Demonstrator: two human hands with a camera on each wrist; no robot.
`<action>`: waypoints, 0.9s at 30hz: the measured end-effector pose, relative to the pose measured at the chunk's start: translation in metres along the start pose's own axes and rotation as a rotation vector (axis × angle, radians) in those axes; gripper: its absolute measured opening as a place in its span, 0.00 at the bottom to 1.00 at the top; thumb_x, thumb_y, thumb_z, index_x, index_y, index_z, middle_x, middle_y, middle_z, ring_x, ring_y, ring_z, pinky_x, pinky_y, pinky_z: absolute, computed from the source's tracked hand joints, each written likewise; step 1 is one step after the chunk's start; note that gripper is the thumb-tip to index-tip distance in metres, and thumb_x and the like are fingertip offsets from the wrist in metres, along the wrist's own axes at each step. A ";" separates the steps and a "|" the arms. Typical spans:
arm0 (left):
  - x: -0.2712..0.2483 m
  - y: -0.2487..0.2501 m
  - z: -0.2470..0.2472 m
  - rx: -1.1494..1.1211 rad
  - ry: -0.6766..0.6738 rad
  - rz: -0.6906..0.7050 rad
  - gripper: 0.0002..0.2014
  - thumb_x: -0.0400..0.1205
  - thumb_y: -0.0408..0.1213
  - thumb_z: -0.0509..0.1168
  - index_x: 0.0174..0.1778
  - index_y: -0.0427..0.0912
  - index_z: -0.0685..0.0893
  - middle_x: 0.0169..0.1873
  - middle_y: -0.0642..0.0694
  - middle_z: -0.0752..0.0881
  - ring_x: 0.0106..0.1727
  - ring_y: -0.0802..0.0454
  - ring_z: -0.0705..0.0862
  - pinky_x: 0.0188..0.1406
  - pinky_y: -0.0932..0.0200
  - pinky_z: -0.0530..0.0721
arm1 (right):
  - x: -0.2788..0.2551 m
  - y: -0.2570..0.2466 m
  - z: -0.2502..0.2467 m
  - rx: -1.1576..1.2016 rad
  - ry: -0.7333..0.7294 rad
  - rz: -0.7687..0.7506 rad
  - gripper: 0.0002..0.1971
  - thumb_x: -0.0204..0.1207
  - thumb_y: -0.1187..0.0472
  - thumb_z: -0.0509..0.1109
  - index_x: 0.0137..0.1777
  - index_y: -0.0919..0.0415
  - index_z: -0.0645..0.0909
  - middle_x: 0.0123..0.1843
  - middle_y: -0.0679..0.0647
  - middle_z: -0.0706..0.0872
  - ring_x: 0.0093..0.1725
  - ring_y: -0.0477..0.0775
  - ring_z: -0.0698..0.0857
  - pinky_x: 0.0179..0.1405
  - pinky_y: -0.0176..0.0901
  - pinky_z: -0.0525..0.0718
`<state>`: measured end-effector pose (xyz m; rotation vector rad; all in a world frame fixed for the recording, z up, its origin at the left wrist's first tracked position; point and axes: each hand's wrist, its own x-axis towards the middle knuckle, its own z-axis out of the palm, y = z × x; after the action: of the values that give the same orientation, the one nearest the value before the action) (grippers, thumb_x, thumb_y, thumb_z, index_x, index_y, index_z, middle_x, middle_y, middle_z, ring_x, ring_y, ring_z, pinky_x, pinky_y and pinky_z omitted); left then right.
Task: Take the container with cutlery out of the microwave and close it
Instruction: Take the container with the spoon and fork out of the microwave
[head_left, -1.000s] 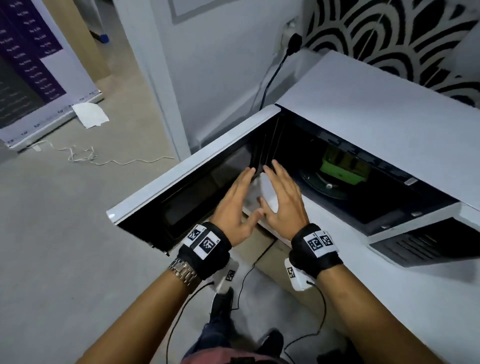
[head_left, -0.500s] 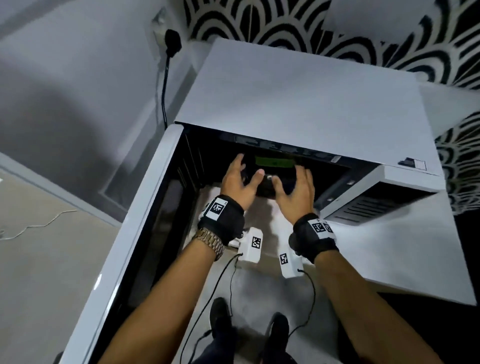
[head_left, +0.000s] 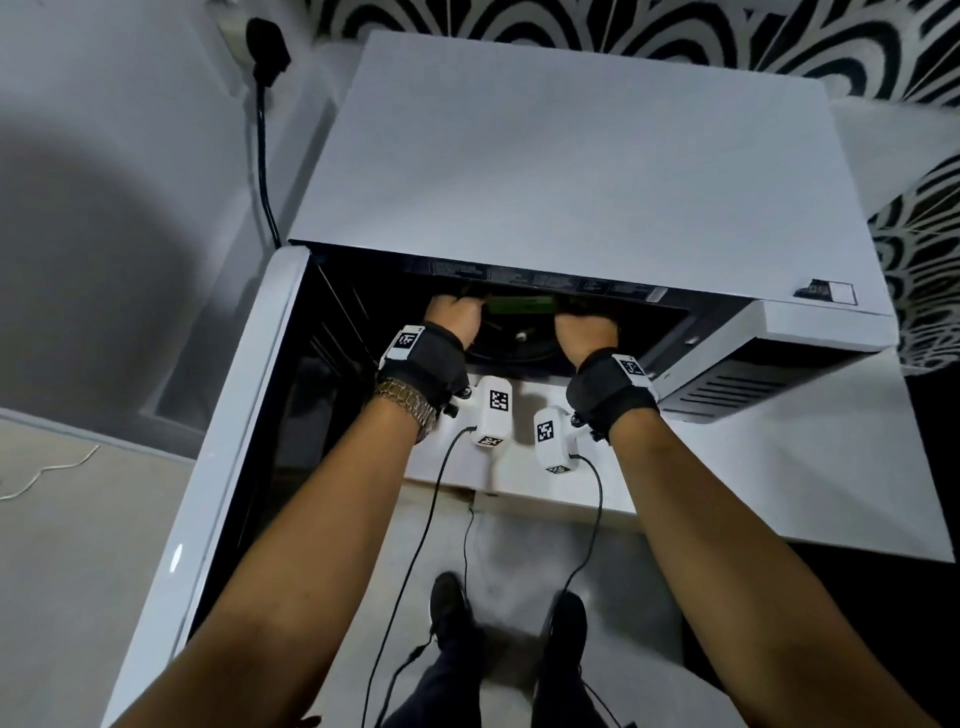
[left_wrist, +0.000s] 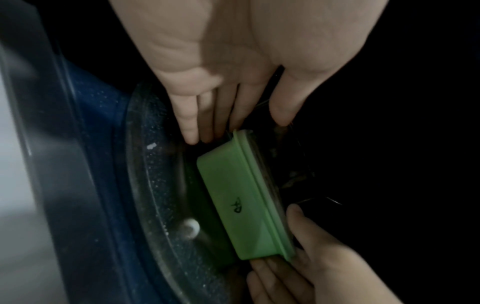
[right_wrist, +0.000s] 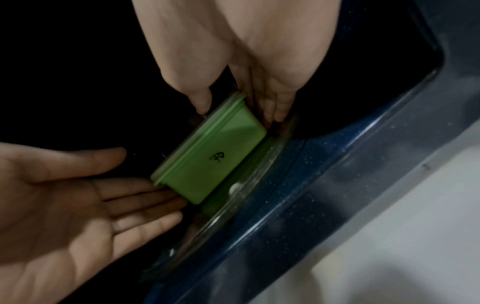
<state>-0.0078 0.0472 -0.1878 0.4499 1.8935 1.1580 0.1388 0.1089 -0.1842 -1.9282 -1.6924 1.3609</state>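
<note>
A green rectangular container (head_left: 519, 318) sits on the glass turntable (left_wrist: 155, 185) inside the open microwave (head_left: 571, 182). Its inside is too dark to make out. My left hand (head_left: 452, 317) reaches to its left end. In the right wrist view its straight fingers (right_wrist: 155, 195) touch that end under the rim, and the thumb stands apart. My right hand (head_left: 587, 332) pinches the right end of the container (right_wrist: 213, 158). In the left wrist view its thumb (left_wrist: 296, 211) lies on the rim with the fingers underneath.
The microwave door (head_left: 234, 467) hangs open on the left, close beside my left forearm. A black power cable (head_left: 262, 156) runs up the wall to a plug. The microwave stands on a white counter (head_left: 779, 467). The cavity ceiling is low over both hands.
Both hands have gone from the front of the opening deep into the cavity, one to each end of the green container. The head view has swung to look down from above.
</note>
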 end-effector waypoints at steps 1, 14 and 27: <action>0.002 -0.002 0.000 -0.034 0.006 -0.001 0.27 0.67 0.40 0.66 0.58 0.25 0.87 0.60 0.29 0.87 0.66 0.34 0.85 0.65 0.50 0.83 | -0.002 0.000 0.000 0.019 0.015 -0.001 0.17 0.84 0.62 0.61 0.67 0.68 0.83 0.71 0.66 0.84 0.72 0.68 0.80 0.65 0.45 0.76; -0.033 -0.041 -0.010 -0.139 0.032 0.159 0.18 0.61 0.60 0.73 0.29 0.52 0.77 0.44 0.41 0.88 0.55 0.34 0.89 0.60 0.34 0.86 | -0.041 0.035 0.015 0.466 0.202 -0.186 0.21 0.66 0.39 0.74 0.51 0.49 0.74 0.56 0.57 0.85 0.59 0.64 0.86 0.62 0.61 0.85; -0.075 -0.066 -0.011 -0.206 0.024 0.130 0.16 0.78 0.30 0.73 0.58 0.39 0.75 0.61 0.37 0.83 0.52 0.44 0.85 0.45 0.50 0.87 | -0.079 0.084 0.006 0.730 0.060 -0.203 0.13 0.74 0.64 0.69 0.57 0.50 0.84 0.58 0.56 0.87 0.56 0.61 0.88 0.60 0.68 0.87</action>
<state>0.0344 -0.0423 -0.2061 0.4515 1.7628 1.4338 0.1973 0.0125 -0.2080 -1.3267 -1.0920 1.5311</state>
